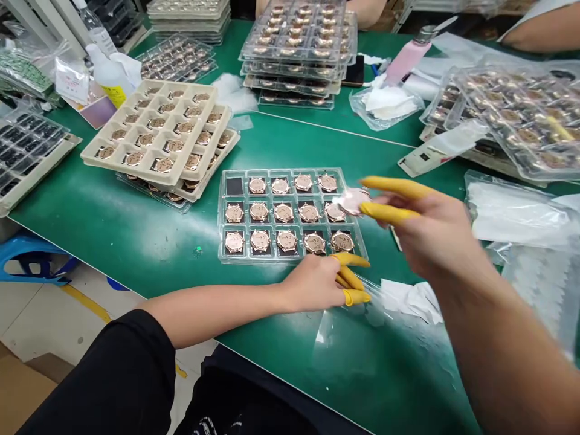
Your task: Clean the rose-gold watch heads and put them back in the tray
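Note:
A clear plastic tray lies on the green table, its compartments holding rose-gold watch cases, backs up. The back left compartment shows only a dark pad. Above the tray's right edge, my right hand pinches a watch case between yellow-cotted fingers; it is slightly blurred. My left hand rests at the tray's front right edge, its fingers in yellow cots stretched out and apart. Under and beside those fingers lies a clear plastic sheet; I see nothing gripped there.
Stacked beige trays of watch cases stand at left, clear trays at the back and more trays at right. A pink bottle, a white bottle, crumpled tissue and plastic bags surround the work area. Another person's arm shows at the top right.

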`<action>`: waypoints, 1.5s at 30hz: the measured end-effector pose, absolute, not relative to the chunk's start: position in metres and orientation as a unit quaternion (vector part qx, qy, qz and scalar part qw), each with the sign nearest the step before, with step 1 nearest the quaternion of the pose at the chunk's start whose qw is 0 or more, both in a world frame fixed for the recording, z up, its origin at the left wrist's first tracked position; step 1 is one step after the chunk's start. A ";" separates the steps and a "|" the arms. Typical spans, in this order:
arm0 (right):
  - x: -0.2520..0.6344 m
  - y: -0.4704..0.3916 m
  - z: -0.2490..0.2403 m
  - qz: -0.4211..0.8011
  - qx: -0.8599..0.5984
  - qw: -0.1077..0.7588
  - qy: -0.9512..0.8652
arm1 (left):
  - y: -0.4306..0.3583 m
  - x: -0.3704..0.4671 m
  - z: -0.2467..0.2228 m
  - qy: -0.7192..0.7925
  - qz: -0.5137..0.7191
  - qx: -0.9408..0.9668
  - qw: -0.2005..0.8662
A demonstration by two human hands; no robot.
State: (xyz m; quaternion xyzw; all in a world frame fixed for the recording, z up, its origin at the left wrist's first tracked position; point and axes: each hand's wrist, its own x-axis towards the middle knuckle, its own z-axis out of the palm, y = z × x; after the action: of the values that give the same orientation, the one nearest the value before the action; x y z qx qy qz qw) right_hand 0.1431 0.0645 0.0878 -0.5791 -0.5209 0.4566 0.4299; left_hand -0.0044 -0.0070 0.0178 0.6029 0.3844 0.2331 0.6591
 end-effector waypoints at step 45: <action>0.005 0.185 0.063 0.477 -0.545 0.084 -0.685 | -0.005 -0.007 0.017 0.344 0.180 0.737 0.553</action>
State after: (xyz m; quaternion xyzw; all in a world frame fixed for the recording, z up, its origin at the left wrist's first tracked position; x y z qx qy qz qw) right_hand 0.0046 0.1850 0.0630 -0.5445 -0.6848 0.4770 0.0835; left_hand -0.0066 -0.0047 0.0172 0.7368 0.3441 0.1805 0.5532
